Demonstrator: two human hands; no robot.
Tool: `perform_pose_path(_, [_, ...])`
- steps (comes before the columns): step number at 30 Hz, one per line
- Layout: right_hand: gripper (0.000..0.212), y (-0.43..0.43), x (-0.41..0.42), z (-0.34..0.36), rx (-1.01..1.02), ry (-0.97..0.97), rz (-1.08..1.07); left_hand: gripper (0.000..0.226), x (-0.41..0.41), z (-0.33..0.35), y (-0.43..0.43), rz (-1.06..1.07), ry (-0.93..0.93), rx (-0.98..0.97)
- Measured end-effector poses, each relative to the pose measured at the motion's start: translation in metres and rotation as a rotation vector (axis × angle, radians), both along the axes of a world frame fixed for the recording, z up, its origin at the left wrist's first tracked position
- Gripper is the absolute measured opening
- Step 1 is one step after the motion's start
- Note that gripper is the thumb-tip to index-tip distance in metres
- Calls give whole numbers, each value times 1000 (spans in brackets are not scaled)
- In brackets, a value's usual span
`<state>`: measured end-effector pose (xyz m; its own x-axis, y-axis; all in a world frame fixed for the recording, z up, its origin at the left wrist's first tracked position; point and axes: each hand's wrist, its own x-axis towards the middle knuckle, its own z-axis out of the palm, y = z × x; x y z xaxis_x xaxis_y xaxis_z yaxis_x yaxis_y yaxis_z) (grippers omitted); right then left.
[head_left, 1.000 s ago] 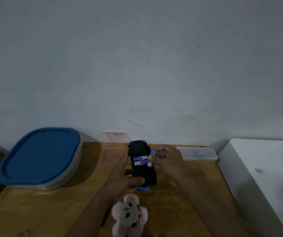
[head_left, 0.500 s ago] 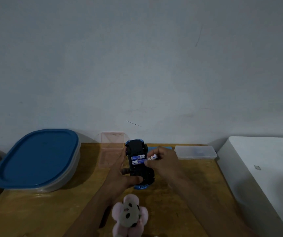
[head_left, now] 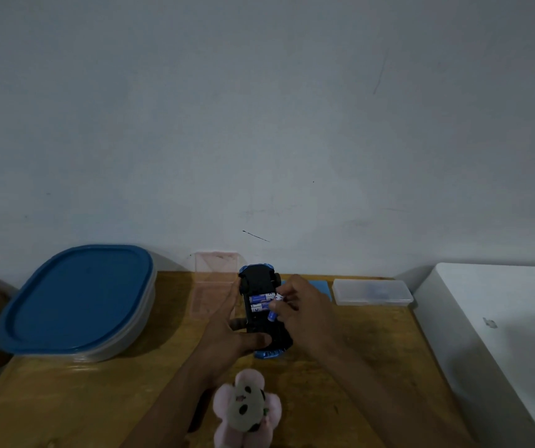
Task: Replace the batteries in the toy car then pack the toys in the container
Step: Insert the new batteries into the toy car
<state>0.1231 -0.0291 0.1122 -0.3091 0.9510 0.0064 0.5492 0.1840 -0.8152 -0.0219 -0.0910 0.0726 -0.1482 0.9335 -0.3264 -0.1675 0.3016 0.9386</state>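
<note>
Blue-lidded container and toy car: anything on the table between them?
Head view: a clear pinkish plastic piece lies between the container and the toy car, plus the left hand gripping the car.

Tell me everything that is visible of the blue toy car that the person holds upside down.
The blue toy car with a black plastic underside is turned belly up, its length running away from the person, above the wooden table. Blue bodywork shows only at both ends. Its battery bay is open, with two blue and white batteries lying side by side. The left hand grips its left side and near end; the right hand brings a third battery to the bay.
</note>
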Motion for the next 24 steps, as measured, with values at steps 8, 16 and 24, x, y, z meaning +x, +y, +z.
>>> perform_pose_path(8, [13, 0, 2, -2, 80, -67, -139, 109, 1, 5, 0, 17, -7, 30])
perform_pose_path(16, [17, -4, -3, -5, 94, -205, -81, 106, 0, 12, 1, -16, 13, 83])
perform_pose_path(24, [28, 16, 8, 5, -484, 181, -187, 102, -5, 9, -3, -74, 32, 82])
